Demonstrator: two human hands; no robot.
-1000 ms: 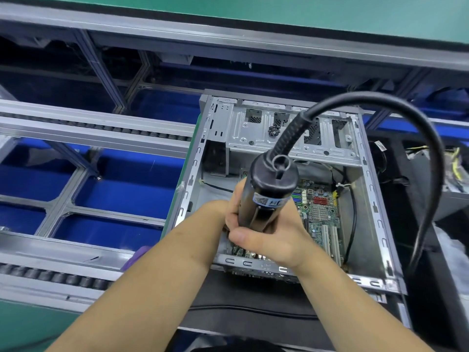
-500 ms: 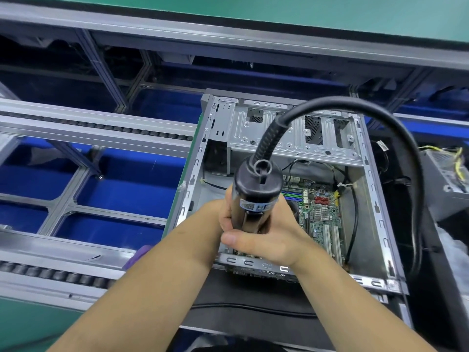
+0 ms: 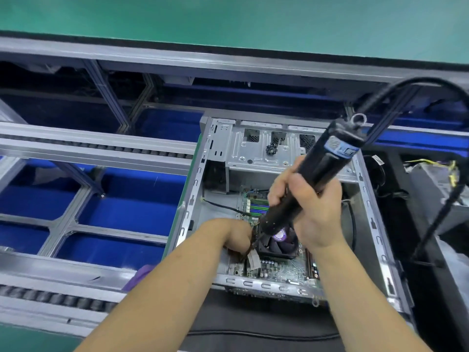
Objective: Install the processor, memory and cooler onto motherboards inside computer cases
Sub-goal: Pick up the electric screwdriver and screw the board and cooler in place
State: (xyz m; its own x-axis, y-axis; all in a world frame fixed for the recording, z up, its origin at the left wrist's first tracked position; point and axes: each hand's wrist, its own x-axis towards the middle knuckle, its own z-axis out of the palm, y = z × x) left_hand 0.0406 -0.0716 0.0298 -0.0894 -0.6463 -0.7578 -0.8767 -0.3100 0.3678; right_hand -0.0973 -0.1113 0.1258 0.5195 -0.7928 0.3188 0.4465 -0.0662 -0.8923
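An open grey computer case [image 3: 193, 189] lies in front of me with a green motherboard [image 3: 279, 273] on its floor. A black fan cooler [image 3: 280, 243] with a purple hub sits on the board. My right hand [image 3: 312, 207] grips a black electric screwdriver [image 3: 322, 168], tilted up to the right, its tip down at the cooler's left corner. My left hand [image 3: 234, 236] rests low beside the cooler's left edge, fingers curled at the cooler's cable and its white tag [image 3: 253, 259]; what they hold is hidden.
The screwdriver's thick black cable [image 3: 456, 158] loops overhead and down on the right. Grey roller rails [image 3: 96, 146] and blue bins [image 3: 132, 207] lie to the left. Another dark unit with yellow wires [image 3: 436, 174] sits on the right. A black mat [image 3: 253, 323] lies under the case's near edge.
The screwdriver has tilted from upright toward the upper right, uncovering the cooler. My left hand has left the tool's body and dropped to the cooler's left side.
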